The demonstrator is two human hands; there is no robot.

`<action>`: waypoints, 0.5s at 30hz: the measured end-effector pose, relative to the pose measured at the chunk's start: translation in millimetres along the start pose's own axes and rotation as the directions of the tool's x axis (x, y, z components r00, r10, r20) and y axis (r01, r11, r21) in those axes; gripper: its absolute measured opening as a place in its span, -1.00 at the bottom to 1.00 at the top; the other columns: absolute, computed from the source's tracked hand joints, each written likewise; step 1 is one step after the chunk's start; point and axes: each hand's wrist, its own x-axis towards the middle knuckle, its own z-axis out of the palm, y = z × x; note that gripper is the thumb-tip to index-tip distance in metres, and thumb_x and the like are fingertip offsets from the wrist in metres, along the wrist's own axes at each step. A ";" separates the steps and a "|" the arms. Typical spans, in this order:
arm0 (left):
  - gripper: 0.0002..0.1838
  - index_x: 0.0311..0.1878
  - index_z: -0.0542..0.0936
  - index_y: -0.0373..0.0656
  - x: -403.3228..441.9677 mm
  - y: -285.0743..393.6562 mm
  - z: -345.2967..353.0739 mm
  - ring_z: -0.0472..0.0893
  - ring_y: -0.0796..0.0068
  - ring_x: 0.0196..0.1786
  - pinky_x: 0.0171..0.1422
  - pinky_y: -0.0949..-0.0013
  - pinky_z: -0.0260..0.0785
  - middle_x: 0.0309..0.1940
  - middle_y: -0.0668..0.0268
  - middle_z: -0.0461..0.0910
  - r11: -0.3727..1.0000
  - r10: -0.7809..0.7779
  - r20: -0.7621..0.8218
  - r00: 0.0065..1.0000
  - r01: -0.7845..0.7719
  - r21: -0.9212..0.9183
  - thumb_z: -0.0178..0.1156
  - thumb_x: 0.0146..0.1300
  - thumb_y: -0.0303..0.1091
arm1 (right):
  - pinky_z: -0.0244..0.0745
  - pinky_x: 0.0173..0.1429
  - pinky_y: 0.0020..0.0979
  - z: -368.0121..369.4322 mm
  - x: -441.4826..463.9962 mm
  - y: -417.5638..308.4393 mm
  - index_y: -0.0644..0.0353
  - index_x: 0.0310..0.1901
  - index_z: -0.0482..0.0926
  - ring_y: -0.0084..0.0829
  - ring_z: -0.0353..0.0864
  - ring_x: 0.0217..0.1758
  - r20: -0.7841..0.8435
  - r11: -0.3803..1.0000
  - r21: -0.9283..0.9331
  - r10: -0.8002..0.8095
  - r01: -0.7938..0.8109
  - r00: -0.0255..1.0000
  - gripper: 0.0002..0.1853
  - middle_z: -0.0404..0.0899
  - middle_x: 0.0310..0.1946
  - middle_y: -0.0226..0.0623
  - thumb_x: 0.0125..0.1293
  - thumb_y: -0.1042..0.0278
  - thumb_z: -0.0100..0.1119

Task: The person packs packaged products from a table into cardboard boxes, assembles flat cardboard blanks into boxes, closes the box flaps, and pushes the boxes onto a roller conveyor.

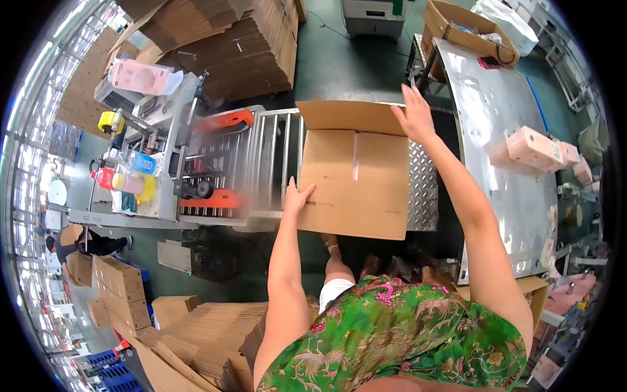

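Carton (356, 202) sits between the two hands; looks light and stiff to me, bendy at the raised flap (349, 117), so side edges seem the best hold. Left hand (298, 196) is spread against its near edge. Right hand (416, 116): wide open beside the flap, gripping nothing; can't tell if they touch.

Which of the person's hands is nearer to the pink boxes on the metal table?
Right. The right hand is by the far right corner of the carton, on the side toward the pink boxes; the left hand is at the carton's left edge, farther from them.
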 end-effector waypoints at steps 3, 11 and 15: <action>0.13 0.53 -0.08 -0.34 14.3 -14.6 -2.9 0.30 0.06 0.43 0.49 0.15 0.14 0.39 -0.10 0.24 0.942 0.277 0.127 0.953 -0.243 -0.233 0.38 0.16 0.06 | 0.40 0.06 -0.01 -18.3 -51.7 -0.5 0.19 -0.24 0.59 -0.01 0.59 -0.13 0.540 0.982 0.085 0.099 -0.171 0.836 -0.74 0.60 -0.33 -0.05 0.32 0.14 0.13; -0.01 0.58 -0.26 -0.10 38.8 5.7 5.4 0.20 0.13 0.49 0.51 0.23 0.06 0.43 -0.01 0.19 0.890 0.251 0.150 0.956 -0.167 -0.425 0.02 0.39 0.25 | 0.15 0.41 -0.16 25.5 -191.0 -53.5 0.20 -0.26 0.43 0.04 0.23 0.39 0.310 0.861 0.226 0.380 -0.456 0.871 -0.79 0.31 0.27 -0.03 0.22 0.36 0.29; -0.17 0.57 -0.05 -0.12 79.2 15.4 -9.8 0.10 0.18 0.56 0.57 0.24 -0.05 0.52 0.04 0.09 0.876 0.309 0.208 0.928 -0.193 -0.441 0.05 0.44 0.08 | 0.17 0.41 -0.14 47.0 -180.4 -65.1 0.21 -0.15 0.37 0.13 0.17 0.43 0.413 0.722 0.267 0.512 -0.638 0.753 -0.75 0.03 0.44 0.15 0.31 0.33 0.25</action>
